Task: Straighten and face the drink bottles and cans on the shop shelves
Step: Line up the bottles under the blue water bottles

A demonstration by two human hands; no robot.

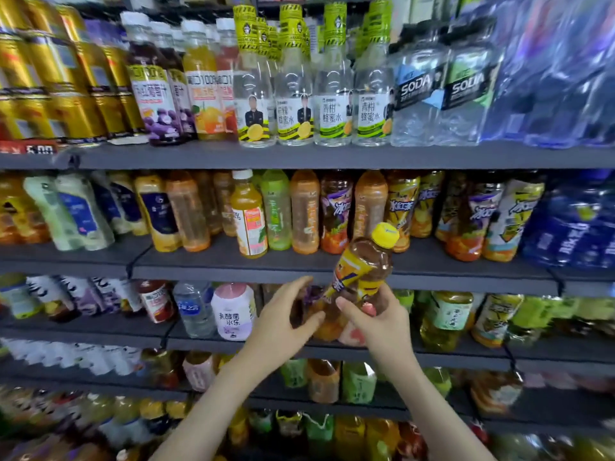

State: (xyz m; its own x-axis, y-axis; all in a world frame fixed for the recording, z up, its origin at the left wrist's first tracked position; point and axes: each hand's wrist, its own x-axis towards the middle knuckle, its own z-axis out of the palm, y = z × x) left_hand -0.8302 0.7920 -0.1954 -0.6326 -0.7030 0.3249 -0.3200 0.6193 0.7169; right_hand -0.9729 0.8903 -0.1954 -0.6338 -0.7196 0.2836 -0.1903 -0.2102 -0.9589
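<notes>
My right hand (379, 322) grips a brown iced-tea bottle (364, 264) with a yellow cap by its lower body. The bottle is tilted, cap up and to the right, in front of the edge of the second shelf (432, 277). My left hand (283, 314) is beside it at the third shelf, fingers spread and curled towards another tea bottle (327, 322) that stands there. Whether it touches that bottle I cannot tell. Rows of tea and juice bottles (304, 211) fill the second shelf just above.
Gold cans (66, 78), juice bottles, clear honey-water bottles (294, 94) and soda-water bottles (442, 84) stand on the top shelf. A white yoghurt drink (233, 311) and a water bottle (194, 307) sit left of my hands. Lower shelves hold more bottles.
</notes>
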